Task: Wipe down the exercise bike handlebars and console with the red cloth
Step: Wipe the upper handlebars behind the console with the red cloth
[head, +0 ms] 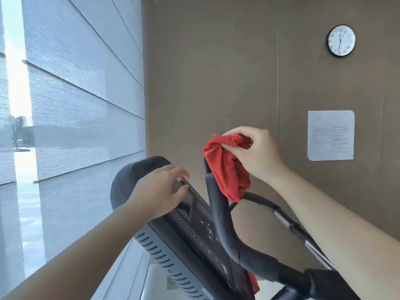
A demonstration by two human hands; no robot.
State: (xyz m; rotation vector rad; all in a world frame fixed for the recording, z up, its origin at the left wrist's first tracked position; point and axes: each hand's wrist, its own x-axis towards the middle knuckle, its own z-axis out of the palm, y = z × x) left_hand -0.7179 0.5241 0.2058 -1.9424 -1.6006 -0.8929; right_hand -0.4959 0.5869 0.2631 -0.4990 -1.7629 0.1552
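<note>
The bike's black console (195, 232) slopes down toward the lower right, with a dark screen and several small buttons. My left hand (160, 191) rests on its upper end, fingers spread over the screen's top edge. My right hand (253, 150) pinches a bunched red cloth (227, 169), which hangs down against the top of the padded black handlebar (218, 215). This bar curves down to the clamp at the lower right. A thinner bar with silver grip sections (283, 219) loops out to the right.
A brown wall stands close behind the bike, carrying a round clock (341, 40) and a white paper notice (331, 135). A large window with grey blinds (75, 94) fills the left side. A bit of red (254, 282) shows under the console's lower end.
</note>
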